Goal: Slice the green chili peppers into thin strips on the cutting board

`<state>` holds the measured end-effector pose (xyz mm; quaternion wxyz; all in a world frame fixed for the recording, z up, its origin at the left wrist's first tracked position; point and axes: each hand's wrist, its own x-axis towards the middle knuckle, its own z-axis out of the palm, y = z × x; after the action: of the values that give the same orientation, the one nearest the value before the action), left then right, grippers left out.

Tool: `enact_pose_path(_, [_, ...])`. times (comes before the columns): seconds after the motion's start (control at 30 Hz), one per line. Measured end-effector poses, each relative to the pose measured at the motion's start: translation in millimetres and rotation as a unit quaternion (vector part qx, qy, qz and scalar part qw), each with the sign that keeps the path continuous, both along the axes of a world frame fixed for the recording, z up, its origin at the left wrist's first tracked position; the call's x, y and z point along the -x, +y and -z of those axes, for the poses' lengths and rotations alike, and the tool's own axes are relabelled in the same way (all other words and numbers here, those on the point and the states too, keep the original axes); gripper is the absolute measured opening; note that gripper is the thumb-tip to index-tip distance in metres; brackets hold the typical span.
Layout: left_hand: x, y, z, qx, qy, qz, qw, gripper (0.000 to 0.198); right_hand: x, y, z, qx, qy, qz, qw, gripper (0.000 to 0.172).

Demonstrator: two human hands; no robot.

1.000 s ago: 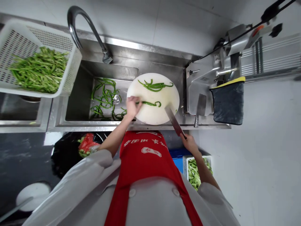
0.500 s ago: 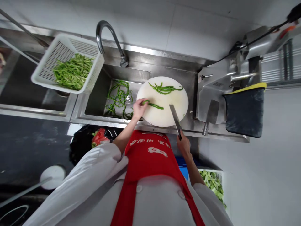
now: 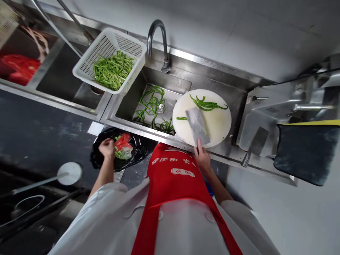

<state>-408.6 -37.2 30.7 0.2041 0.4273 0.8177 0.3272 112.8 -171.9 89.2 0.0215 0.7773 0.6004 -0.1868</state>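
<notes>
My right hand (image 3: 202,156) grips a cleaver (image 3: 197,125) by its handle. The broad blade lies nearly flat over the round white cutting board (image 3: 223,129), across one green chili pepper (image 3: 181,118) whose end sticks out on the left. Farther back on the board rests a small bunch of long green chili peppers (image 3: 207,104). My left hand (image 3: 107,148) is off to the left, above a black trash bag (image 3: 96,156). Its fingers are curled together, and whatever they hold, if anything, cannot be made out.
Several green peppers (image 3: 152,102) lie in the sink basin beside the board. A white plastic basket (image 3: 87,58) of cut green peppers stands left of the faucet (image 3: 156,26). At right are a second cleaver (image 3: 259,141) and a dark cloth (image 3: 305,152). Red plastic (image 3: 123,143) shows inside the bag.
My left hand has left the pepper on the board and moved left and down over the trash bag. The cleaver has turned flat and shifted over the pepper. The view has swung left.
</notes>
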Motion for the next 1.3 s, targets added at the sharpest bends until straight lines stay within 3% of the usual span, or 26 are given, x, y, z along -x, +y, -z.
enact_pose_path(0.07, [-48.1,13.3,8.1,-0.005,-0.024,0.001,1.000,0.017,17.8,18.1,2.4,0.051,-0.023,-0.032,0.998,0.060])
enact_pose_path(0.17, [-136.4,38.9,8.9,-0.055,-0.056,0.108,0.991,0.019,22.2,32.5,-1.5,0.112,-0.011,-0.050,0.992,0.061])
enact_pose_path(0.23, [-197.0,54.0,1.1,-0.109,-0.070,0.177,0.976,0.022,10.8,31.9,-12.4,0.091,0.049,-0.037,0.994,0.062])
enact_pose_path(0.3, [-254.0,64.2,-8.6,-0.159,-0.074,0.238,0.955,0.023,-7.3,24.9,-26.7,0.023,0.138,0.003,0.990,0.062])
enact_pose_path(0.4, [-329.2,69.9,-14.7,-0.199,-0.075,0.359,0.909,0.023,-37.3,9.1,-42.2,-0.061,0.253,0.114,0.959,0.066])
enact_pose_path(0.53, [-399.6,70.1,0.5,-0.209,-0.037,0.526,0.824,0.019,-70.1,-6.3,-39.2,-0.021,0.372,0.237,0.897,0.062])
enact_pose_path(0.6, [-417.5,71.4,10.9,-0.201,-0.006,0.569,0.797,0.016,-80.4,-9.3,-33.2,0.008,0.370,0.243,0.896,0.049])
enact_pose_path(0.67, [-425.3,74.5,18.1,-0.193,0.019,0.610,0.768,0.018,-86.1,-10.2,-29.1,0.023,0.293,0.224,0.929,0.035])
enact_pose_path(0.77, [-428.9,79.9,21.6,-0.192,0.037,0.649,0.735,0.021,-87.0,-10.8,-29.4,0.039,0.114,0.165,0.979,0.034])
enact_pose_path(0.83, [-431.3,81.9,21.9,-0.190,0.054,0.655,0.729,0.023,-85.0,-11.9,-33.2,0.076,0.042,0.115,0.990,0.036])
enact_pose_path(0.97, [-435.2,79.1,24.6,-0.189,0.070,0.665,0.719,0.024,-84.3,-14.3,-45.0,0.147,0.015,0.055,0.988,0.041])
enact_pose_path(1.17, [-433.8,71.3,24.7,-0.181,0.085,0.660,0.724,0.025,-87.4,-18.6,-63.0,0.153,0.015,0.032,0.988,0.044])
enact_pose_path(1.3, [-434.0,72.3,22.7,-0.171,0.095,0.660,0.726,0.027,-77.8,-9.3,-59.3,0.160,0.036,0.032,0.986,0.043])
